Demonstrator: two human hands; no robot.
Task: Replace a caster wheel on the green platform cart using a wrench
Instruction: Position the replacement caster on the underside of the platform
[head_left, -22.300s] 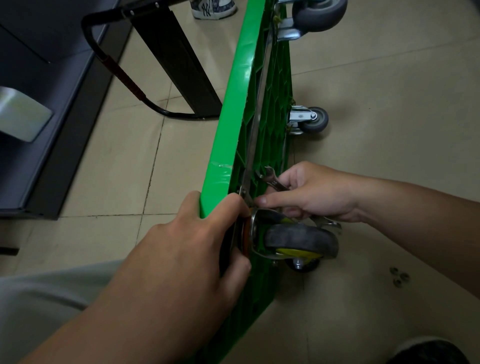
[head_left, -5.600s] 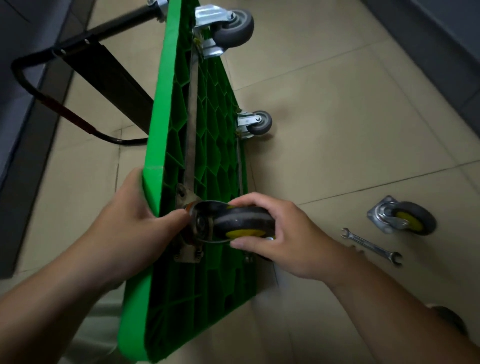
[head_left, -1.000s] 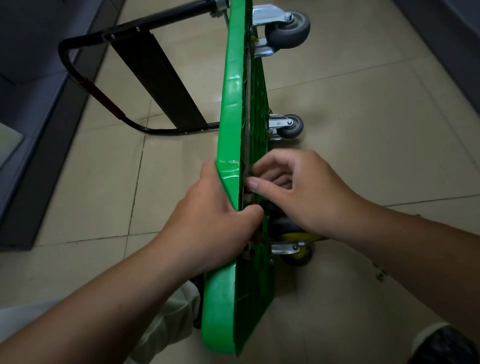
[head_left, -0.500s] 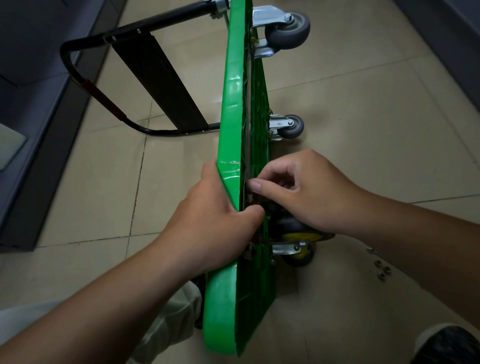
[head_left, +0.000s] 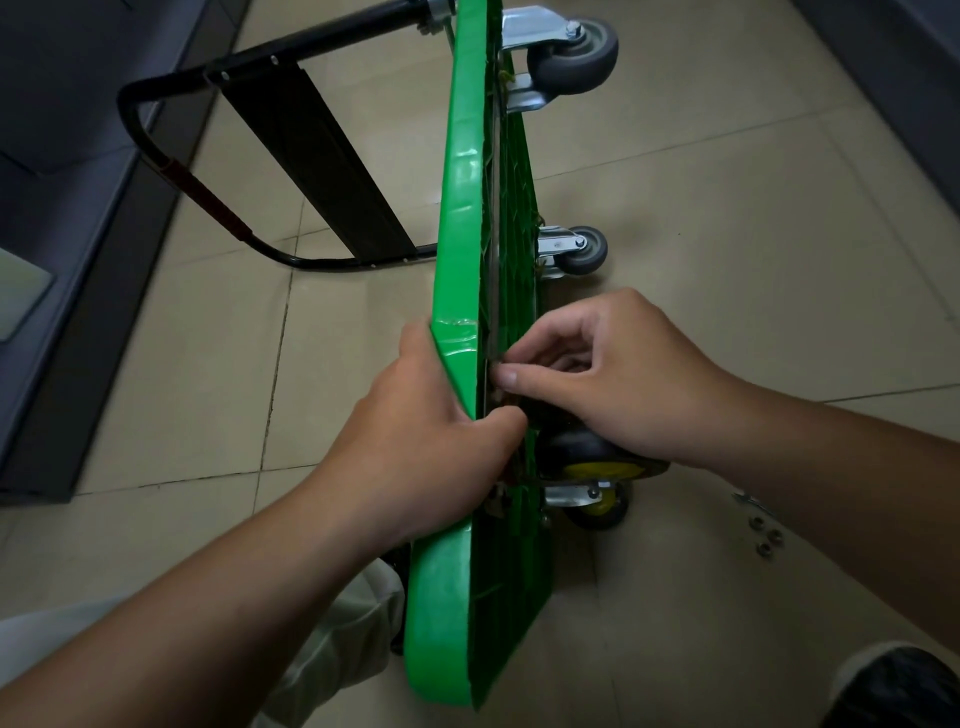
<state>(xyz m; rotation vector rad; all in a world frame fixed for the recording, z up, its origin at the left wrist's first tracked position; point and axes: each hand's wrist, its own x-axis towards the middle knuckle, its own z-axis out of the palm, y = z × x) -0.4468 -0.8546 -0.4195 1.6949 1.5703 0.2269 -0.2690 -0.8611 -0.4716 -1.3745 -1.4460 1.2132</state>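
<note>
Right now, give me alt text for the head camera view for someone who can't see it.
A green platform cart stands on edge on a tiled floor; the left hand grips its rim while the right hand pinches something at the underside above a yellow-hubbed caster. Loose nuts lie on the floor nearby.

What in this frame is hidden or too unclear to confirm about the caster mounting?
Head view only:
- Fastener at the right hand fingertips: hidden by the fingers and cart edge.
- Yellow-hubbed caster plate: covered by the right hand.
- Left hand fingers: wrapped out of sight behind the deck.
- Nuts on the floor: small, partly behind the right forearm.
- Wrench: not visible.
</note>
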